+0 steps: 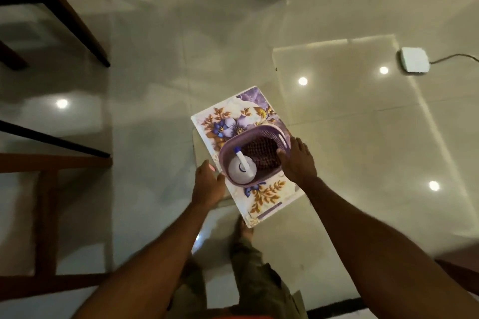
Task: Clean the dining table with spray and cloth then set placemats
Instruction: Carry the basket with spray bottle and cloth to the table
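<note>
1. Purple plastic is what I'm balancing: a small oval basket (255,155) with lattice walls and slot handles, sitting on top of a flat stack of floral placemats (233,122) that I carry like a tray over the glossy tiled floor (155,72).
2. My left hand (207,184) holds the near-left edge of the mats, fingers tucked underneath; my right hand (298,160) lies over the basket's right rim, fingers spread and pressing down. How tightly either grips, I cannot tell.
3. Inside the basket lies a white spray bottle (242,168), round-bodied with a blue-tipped nozzle, beside a dark reddish, bumpy-knit cloth (261,154).
4. I judge the main risk to be sliding: the mats look smooth, thin and slightly flexible, so a tilt or sag could send the basket off the far edge.
5. The bottle is round and loose, so it could roll and shift the weight.
6. The mats could fan apart if my left grip slackens.
7. Wooden chair legs (77,21) stand close on my left, and a white box with a cord (414,59) lies on the floor to the right; either could trip me.
8. No worktop is in view.
</note>
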